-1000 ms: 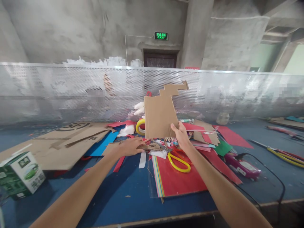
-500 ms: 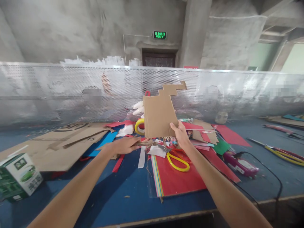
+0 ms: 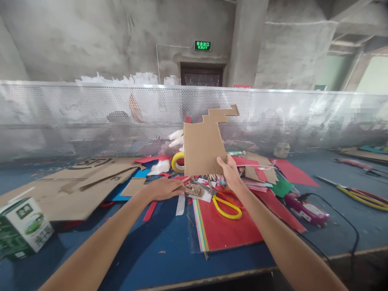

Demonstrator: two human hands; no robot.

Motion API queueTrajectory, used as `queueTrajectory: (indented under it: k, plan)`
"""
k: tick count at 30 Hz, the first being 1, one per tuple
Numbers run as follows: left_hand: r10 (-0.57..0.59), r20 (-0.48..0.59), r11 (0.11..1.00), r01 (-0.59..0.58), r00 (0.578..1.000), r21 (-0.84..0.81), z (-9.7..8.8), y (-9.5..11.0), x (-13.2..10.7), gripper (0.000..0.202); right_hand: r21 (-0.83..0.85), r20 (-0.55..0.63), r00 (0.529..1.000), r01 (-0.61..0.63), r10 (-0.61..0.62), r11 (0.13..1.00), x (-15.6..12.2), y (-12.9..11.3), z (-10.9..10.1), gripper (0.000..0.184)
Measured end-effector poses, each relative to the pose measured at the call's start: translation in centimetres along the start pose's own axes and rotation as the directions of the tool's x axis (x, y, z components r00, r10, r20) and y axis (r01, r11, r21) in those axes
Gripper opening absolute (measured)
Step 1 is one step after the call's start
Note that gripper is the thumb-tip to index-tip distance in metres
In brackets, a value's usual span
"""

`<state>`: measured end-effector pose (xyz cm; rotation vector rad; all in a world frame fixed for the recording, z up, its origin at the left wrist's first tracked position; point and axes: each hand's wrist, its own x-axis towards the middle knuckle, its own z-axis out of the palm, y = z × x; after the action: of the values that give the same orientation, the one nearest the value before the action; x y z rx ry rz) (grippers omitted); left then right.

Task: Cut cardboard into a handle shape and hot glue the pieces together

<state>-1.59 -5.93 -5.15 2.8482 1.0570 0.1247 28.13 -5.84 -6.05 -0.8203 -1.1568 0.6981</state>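
Observation:
My right hand (image 3: 231,173) grips the lower right corner of a cardboard cutout (image 3: 203,149), thumb on the front face. The cutout is held up off the table; a stepped, zigzag strip sticks out from its top right. My left hand (image 3: 165,188) lies palm down over scraps, fingers stretched out and nothing plainly gripped. Near its fingertips is a brown cardboard scrap (image 3: 194,188). A small cardboard piece (image 3: 133,186) lies left of that hand. Yellow-handled scissors (image 3: 227,208) rest on a red paper pack (image 3: 233,232) below the cutout.
A yellow tape roll (image 3: 177,162) stands behind my left hand. Large cardboard (image 3: 81,190) and a milk carton (image 3: 27,226) are at left. To the right are a purple corded device (image 3: 306,208) and more scissors (image 3: 360,194). A perforated metal screen (image 3: 145,117) closes the back.
My left hand has shifted slightly right and flattened over the scraps, and the small cardboard piece beside its wrist now shows. My right hand keeps the cutout almost still.

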Motion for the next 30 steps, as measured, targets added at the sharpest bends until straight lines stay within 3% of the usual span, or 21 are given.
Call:
queueTrajectory:
  k: [6,16,18,24,30]
  plan:
    - [0.014,-0.005,0.998,-0.014,1.000,0.057,0.4,0.3,0.5,0.050,-0.025,0.013,1.000,-0.013,0.013,1.000,-0.1,0.1,0.0,0.040]
    - [-0.016,-0.164,0.994,0.034,0.986,0.105,1.0,1.0,1.1,0.057,-0.021,0.026,1.000,-0.015,0.016,1.000,-0.1,0.1,0.1,0.041]
    - [0.032,-0.179,0.994,-0.013,0.983,0.105,1.2,1.3,1.4,0.051,-0.016,0.032,0.999,-0.008,0.009,1.000,-0.1,0.2,0.1,0.042]
    - [0.315,-0.170,0.949,-0.309,0.934,0.062,2.7,2.7,2.3,0.043,-0.010,0.038,0.999,-0.003,0.004,1.000,-0.1,0.4,-0.1,0.043]
    - [0.314,-0.198,0.949,-0.297,0.929,0.111,3.0,3.6,2.8,0.033,-0.002,0.041,0.999,-0.009,0.009,1.000,-0.1,0.5,-0.1,0.042]
